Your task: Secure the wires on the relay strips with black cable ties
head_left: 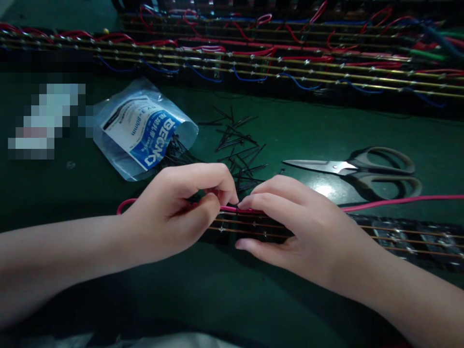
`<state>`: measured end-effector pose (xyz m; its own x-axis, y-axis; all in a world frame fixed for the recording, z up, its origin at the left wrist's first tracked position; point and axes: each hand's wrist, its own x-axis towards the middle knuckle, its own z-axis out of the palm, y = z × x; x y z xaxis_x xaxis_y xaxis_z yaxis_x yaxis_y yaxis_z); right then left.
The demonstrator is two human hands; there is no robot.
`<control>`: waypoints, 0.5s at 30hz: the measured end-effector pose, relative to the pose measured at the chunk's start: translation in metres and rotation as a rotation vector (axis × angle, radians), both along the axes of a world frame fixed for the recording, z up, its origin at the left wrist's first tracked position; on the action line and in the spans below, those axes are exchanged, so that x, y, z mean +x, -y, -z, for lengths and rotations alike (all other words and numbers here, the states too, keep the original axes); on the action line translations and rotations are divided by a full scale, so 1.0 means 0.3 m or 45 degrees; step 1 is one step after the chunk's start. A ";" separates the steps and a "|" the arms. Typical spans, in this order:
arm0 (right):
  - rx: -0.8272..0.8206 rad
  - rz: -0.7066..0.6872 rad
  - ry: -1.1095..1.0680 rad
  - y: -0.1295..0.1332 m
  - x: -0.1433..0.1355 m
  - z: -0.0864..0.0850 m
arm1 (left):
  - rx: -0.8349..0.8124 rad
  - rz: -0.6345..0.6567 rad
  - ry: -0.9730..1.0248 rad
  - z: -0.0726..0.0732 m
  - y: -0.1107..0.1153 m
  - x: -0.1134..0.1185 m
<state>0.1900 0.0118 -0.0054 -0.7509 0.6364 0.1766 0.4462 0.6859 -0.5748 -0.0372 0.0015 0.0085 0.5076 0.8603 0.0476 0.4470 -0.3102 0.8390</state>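
hands: 2 | scissors: 1 | bag: 1 | pink wire: 1 | ties: over ten, overlapping

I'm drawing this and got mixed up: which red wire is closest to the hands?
The long pinkish-red wire at the front, running past the left hand and right hand. The other red wires are on the strips at the back.

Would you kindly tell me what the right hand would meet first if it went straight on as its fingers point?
Past the red cable, the right hand would probably meet the left hand first; depth is unclear.
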 end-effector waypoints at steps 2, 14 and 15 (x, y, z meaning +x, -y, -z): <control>0.012 0.000 -0.002 0.000 0.001 0.001 | 0.009 -0.023 0.000 0.001 -0.003 0.001; 0.003 0.010 0.025 -0.002 0.000 0.000 | 0.030 -0.036 0.009 0.010 -0.004 0.003; 0.000 0.010 0.027 -0.001 0.000 0.000 | 0.027 -0.015 -0.004 0.008 -0.005 0.001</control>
